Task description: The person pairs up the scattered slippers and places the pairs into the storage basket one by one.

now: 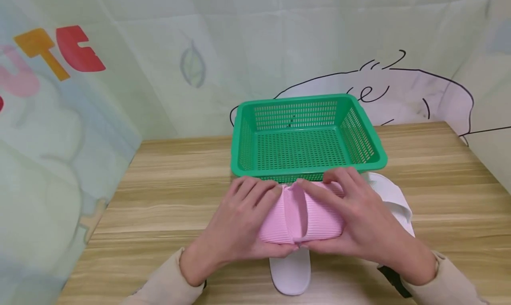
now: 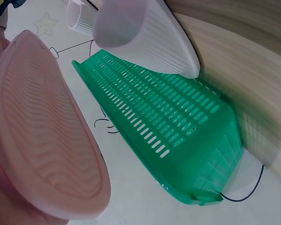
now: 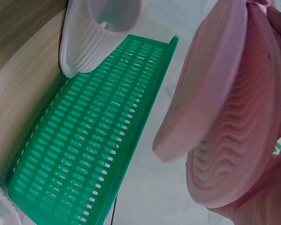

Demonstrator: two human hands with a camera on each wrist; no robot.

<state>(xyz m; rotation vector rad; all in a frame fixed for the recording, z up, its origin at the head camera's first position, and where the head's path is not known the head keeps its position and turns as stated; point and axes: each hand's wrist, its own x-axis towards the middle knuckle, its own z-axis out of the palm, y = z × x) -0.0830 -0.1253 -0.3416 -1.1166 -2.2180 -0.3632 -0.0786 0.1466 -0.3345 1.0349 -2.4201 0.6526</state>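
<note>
A pair of pink ribbed slippers (image 1: 325, 218) is held up in both hands, over the front of the table. My left hand (image 1: 243, 216) grips the left side of the pair, fingers over the far edge and thumb along the near one. On the right side my right hand (image 1: 359, 212) holds it the same way. A wavy-patterned pink sole (image 2: 47, 126) fills part of the left wrist view. Two pink soles (image 3: 234, 154) stand close together at an angle in the right wrist view. Below the pair lies a white slipper (image 1: 291, 274), partly hidden.
Behind the hands a green slotted basket (image 1: 307, 171) stands on the wooden table (image 1: 171, 198), with nothing visible inside. Another white slipper (image 1: 391, 196) lies beyond the right hand, by the basket's front right corner. A printed cloth (image 1: 223, 52) hangs behind the table.
</note>
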